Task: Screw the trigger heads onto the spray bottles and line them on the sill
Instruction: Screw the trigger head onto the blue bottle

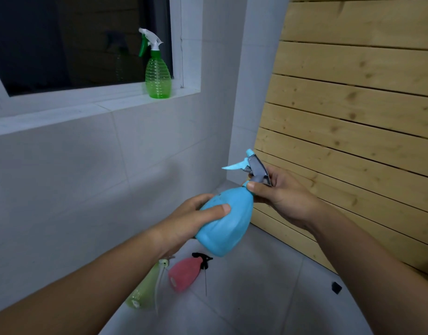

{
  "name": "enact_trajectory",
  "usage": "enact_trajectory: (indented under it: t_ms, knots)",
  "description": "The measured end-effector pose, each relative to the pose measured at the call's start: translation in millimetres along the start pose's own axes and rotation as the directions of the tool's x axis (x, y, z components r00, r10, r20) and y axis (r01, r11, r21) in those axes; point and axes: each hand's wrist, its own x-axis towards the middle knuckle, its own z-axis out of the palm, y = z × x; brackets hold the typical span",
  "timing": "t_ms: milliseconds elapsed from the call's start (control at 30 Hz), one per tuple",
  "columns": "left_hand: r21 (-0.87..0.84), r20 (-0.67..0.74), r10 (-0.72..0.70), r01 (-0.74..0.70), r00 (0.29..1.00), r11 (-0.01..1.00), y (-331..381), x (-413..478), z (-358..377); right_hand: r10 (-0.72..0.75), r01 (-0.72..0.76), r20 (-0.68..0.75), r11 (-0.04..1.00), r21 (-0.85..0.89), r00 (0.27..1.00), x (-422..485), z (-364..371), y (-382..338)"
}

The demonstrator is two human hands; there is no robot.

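Note:
A blue spray bottle (228,223) is held tilted in mid-air. My left hand (191,218) grips its round body from the left. My right hand (278,192) pinches the collar at the neck, under the grey and blue trigger head (255,169) that sits on the bottle. A green spray bottle (158,78) with a white and green trigger head stands upright at the right end of the white window sill (63,110). On the floor below lie a pink bottle (184,274) with a black trigger head (203,259) beside it, and a pale green bottle (145,290) with a white trigger head (161,279).
A wall of light wooden slats (353,117) rises on the right. Grey tiles cover the wall (87,177) below the sill and the floor (256,298). A small black object (336,287) lies on the floor at the right. The window (75,39) is dark.

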Motion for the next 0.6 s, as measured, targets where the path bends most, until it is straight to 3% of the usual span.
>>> enact_trajectory:
  t_ms: [100,233,333,500,600]
  knots:
    - [0.089,-0.055,0.028,-0.023,0.998,0.996,2,0,4,0.037,-0.046,-0.103,0.994,-0.094,0.994,1,9,1]
    - [0.137,-0.041,0.001,0.004,0.999,0.991,6,-3,12,0.082,-0.07,-0.116,0.993,0.099,0.99,2,15,1]
    - [0.159,-0.051,-0.03,0.038,0.998,0.987,2,-6,17,0.09,-0.072,-0.133,0.989,0.131,0.987,2,19,4]
    - [-0.045,0.023,-0.123,0.124,0.992,0.991,7,-7,19,0.097,-0.067,-0.163,0.981,0.183,0.982,4,20,6]
    - [-0.002,0.007,-0.15,0.15,0.989,0.989,9,-3,16,0.099,-0.061,-0.179,0.977,0.206,0.979,3,20,9]
